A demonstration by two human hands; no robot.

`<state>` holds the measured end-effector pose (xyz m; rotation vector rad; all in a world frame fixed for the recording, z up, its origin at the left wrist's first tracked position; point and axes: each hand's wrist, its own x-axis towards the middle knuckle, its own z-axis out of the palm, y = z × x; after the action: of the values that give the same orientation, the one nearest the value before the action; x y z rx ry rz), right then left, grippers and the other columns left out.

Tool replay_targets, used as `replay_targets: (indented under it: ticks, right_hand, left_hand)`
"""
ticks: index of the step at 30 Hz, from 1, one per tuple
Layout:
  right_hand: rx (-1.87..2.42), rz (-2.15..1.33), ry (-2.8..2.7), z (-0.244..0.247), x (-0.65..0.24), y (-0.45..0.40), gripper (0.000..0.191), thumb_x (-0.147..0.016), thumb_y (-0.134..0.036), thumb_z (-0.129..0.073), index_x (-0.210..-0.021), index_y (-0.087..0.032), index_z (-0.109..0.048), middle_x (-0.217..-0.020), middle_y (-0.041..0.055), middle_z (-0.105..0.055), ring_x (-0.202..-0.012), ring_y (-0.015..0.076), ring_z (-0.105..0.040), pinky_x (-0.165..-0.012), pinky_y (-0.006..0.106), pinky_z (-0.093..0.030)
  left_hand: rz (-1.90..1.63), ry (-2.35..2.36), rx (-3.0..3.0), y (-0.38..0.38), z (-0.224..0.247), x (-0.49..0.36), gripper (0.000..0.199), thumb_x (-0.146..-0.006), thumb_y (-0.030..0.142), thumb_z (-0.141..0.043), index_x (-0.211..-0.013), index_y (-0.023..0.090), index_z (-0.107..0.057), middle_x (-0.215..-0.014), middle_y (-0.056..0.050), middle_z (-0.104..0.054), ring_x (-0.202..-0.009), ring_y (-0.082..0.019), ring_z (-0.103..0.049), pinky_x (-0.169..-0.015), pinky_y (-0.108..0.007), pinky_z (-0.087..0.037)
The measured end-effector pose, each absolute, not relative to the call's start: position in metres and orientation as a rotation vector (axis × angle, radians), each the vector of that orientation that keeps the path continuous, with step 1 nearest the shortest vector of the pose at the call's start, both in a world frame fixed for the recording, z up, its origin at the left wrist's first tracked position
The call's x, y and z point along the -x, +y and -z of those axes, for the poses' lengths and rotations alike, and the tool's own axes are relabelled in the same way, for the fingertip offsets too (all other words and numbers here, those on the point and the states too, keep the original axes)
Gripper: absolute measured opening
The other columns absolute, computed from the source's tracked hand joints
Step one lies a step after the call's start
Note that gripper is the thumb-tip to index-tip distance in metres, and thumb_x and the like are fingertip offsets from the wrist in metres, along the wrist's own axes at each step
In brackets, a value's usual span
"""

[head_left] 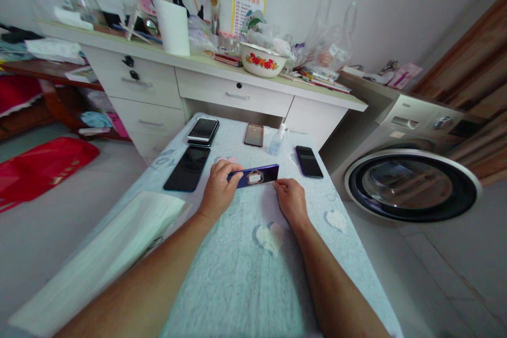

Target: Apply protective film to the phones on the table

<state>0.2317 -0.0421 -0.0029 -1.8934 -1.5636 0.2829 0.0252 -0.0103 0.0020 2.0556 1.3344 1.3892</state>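
Observation:
My left hand (219,188) grips a blue-purple smartphone (266,174) by its left end, thumb and fingers pinched over its edge. The phone is tilted up on its long side, and a whitish patch shows on the face toward me. Close to its lower right corner is my right hand (292,199), fingers curled and pinched; whether it holds something small or touches the phone I cannot tell. Beyond the hands stand a clear spray bottle (277,140) and a brownish phone or phone case (254,135).
A large dark phone (187,169) and a stack of phones (203,131) lie on the left of the cloth-covered table (237,269). Another phone (309,162) lies right. A pale folded sheet (103,259) runs along the left edge. A washing machine (412,185) stands right.

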Motion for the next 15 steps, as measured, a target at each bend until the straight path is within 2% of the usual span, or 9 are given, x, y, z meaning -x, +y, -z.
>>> replay_targets:
  ticks: [7, 15]
  right_hand:
    - [1.837, -0.393, -1.356, 0.002, -0.237, -0.041, 0.022, -0.079, -0.028, -0.056, -0.084, -0.018, -0.075, -0.082, 0.0070, -0.074, -0.077, 0.0205, -0.067, -0.072, 0.028, -0.047]
    - [1.577, -0.564, -1.190, 0.015, -0.237, -0.039, 0.034, -0.079, -0.043, -0.058, -0.091, -0.014, -0.073, -0.067, 0.0043, -0.069, -0.061, 0.0177, -0.061, -0.056, 0.026, -0.044]
  left_hand:
    - [-1.356, 1.300, -2.114, -0.013, -0.004, -0.027, 0.010, -0.086, 0.023, -0.052, -0.087, 0.020, -0.061, -0.090, -0.003, -0.058, -0.098, -0.022, -0.053, -0.093, -0.038, -0.042]
    - [-1.301, 1.295, -2.188, -0.015, -0.005, -0.030, 0.010, -0.087, 0.023, -0.053, -0.088, 0.021, -0.062, -0.091, -0.004, -0.058, -0.100, -0.023, -0.051, -0.093, -0.041, -0.042]
